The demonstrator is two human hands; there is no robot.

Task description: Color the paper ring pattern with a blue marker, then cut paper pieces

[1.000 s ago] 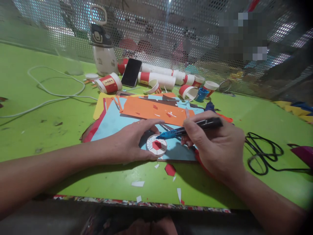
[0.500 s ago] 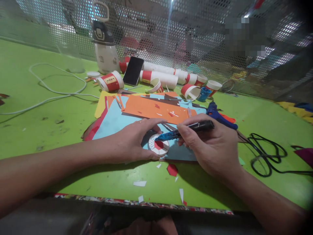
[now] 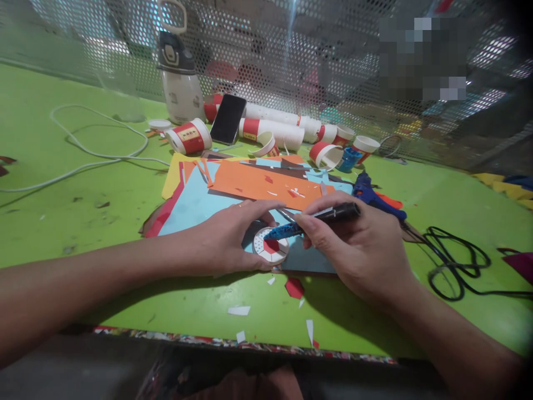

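Note:
A small round white disc (image 3: 281, 253) with a red centre, black lines and blue dots lies on light blue paper (image 3: 187, 208). My left hand (image 3: 227, 239) grips it from the left, thumb along its near edge and fingers around its far side. In my right hand (image 3: 358, 239) is a blue and black marker (image 3: 308, 223), pinched between thumb and fingers. Its tip rests at the upper left part of the disc, by the red centre. Orange paper (image 3: 250, 183) with small scraps on it lies just beyond my hands.
Behind the papers are a phone (image 3: 227, 119), a bottle (image 3: 179, 83) and several paper cups (image 3: 189, 136). A blue glue gun (image 3: 377, 200) and black cable (image 3: 453, 261) lie right. A red hexagon (image 3: 295, 288) and white scraps lie near the table's front edge.
The marker and my right fingers have shifted very slightly left over the disc. More blue dots seem to show on its left part. My left hand keeps its hold.

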